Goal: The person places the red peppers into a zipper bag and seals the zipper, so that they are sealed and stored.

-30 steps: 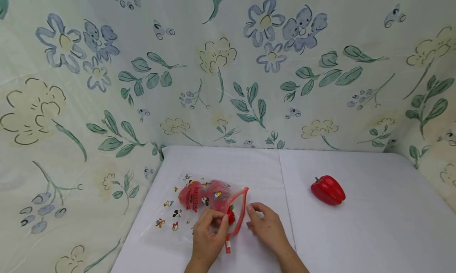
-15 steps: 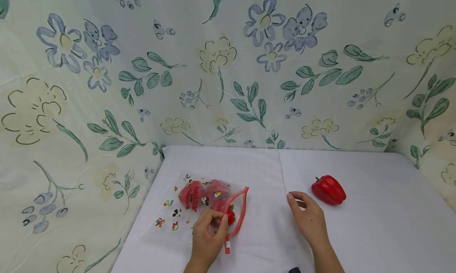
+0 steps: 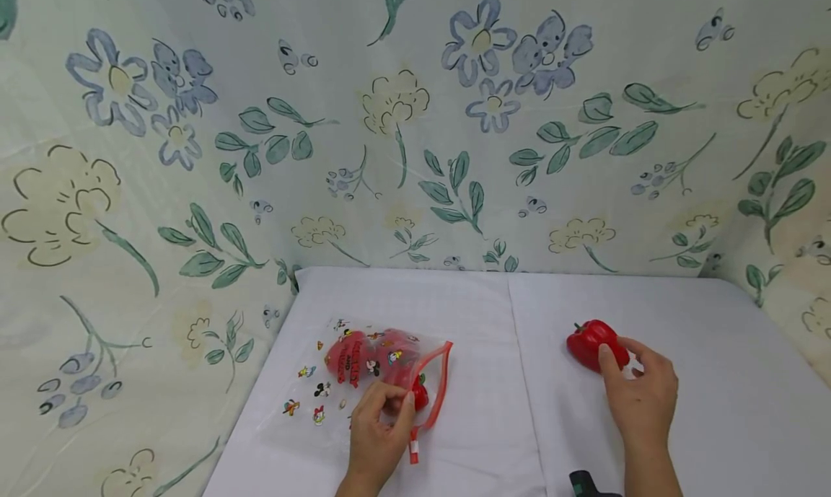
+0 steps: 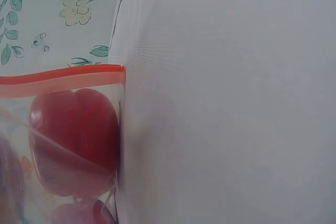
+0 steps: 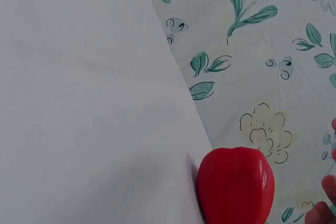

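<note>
On the left of the table lies a clear zip bag (image 3: 305,389) with cartoon prints and a red zip edge. Large red bell peppers (image 4: 73,135) show through its plastic, and a smaller red pepper (image 3: 420,393) with a green stem shows at the open mouth. My left hand (image 3: 379,428) pinches the bag's mouth edge between thumb and fingers. On the right, my right hand (image 3: 639,392) is at a loose red bell pepper (image 5: 236,187), thumb in front of it and index finger at its right end. In the right wrist view, a gap shows between visible fingertips and pepper.
A white cloth covers the table (image 3: 480,317), with a crease running down its middle. Floral curtain (image 3: 415,122) hangs behind and at the sides. A dark object (image 3: 584,484) shows at the bottom edge beside my right forearm.
My right hand has left the bag's mouth and moved right to the loose bell pepper, which stays in place. The left hand keeps its pinch on the bag.
</note>
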{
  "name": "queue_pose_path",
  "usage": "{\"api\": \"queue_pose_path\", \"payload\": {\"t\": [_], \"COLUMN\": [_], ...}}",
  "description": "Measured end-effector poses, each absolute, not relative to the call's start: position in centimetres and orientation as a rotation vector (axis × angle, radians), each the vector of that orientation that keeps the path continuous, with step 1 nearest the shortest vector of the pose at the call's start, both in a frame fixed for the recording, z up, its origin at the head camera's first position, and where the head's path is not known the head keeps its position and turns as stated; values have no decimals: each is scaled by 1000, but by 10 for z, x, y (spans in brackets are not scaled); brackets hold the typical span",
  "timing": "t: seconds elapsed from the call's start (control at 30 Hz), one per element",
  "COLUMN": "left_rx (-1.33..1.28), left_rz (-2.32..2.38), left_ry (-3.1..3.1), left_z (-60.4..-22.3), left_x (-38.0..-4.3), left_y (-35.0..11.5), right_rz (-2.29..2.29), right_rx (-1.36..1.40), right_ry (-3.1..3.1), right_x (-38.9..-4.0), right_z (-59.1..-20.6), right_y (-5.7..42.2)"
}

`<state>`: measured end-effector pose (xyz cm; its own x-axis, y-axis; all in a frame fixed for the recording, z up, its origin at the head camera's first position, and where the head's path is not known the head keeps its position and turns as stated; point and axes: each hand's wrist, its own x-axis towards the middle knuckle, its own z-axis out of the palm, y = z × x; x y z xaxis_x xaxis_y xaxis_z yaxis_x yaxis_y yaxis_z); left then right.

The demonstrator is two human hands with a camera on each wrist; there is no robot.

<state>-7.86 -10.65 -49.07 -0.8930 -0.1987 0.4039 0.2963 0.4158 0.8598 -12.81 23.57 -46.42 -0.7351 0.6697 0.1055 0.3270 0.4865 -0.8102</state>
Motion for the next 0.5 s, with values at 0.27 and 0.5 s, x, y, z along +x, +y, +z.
{"api": "queue_pose_path", "payload": {"t": [0.27,0.5], "left_rx": [-62,-61], "left_rz": [-1499,-1525], "left_ry": [-2235,-2234], "left_z": [-489,-490], "left_x": [-78,-78], "left_y": [-107,-107], "right_rz": [1351,1569], "right_rx": [-958,-1005], "right_ry": [-2264,-2191], "right_x": [-143,-150], "right_z": [-479,-493], "right_y": [266,275]}}
